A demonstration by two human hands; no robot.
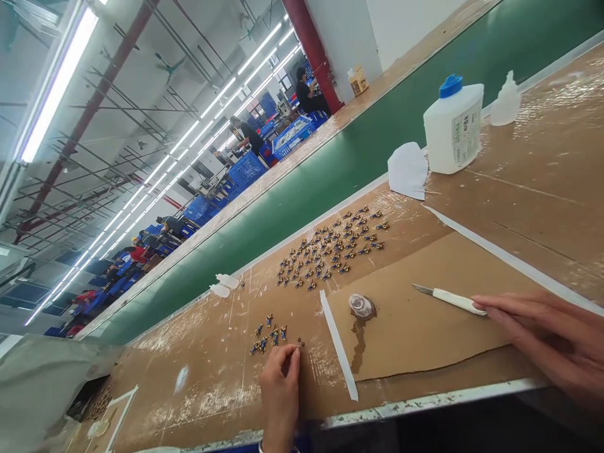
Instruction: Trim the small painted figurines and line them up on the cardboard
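My right hand (pixel 552 340) pinches the handle end of a white-handled craft knife (pixel 455 299), its blade pointing left over a cardboard sheet (pixel 425 340). My left hand (pixel 280 387) is low in the middle of the view, thumb and finger pressed together; anything between them is too small to make out. Just beyond those fingertips lie a few tiny brown beads (pixel 301 342). A small group of blue-and-yellow figurines (pixel 275 335) rests close by, and many more figurines (pixel 337 245) are spread further back. On the cardboard sits a small round dish (pixel 362 306) beside a dark wet stain.
A white bottle with a blue cap (pixel 453 129), a small dropper bottle (pixel 506 104) and white paper (pixel 408 170) stand at the back right. Two small bottles (pixel 224 285) lie left. A green belt (pixel 283 201) runs behind the table. Several people work in the distance.
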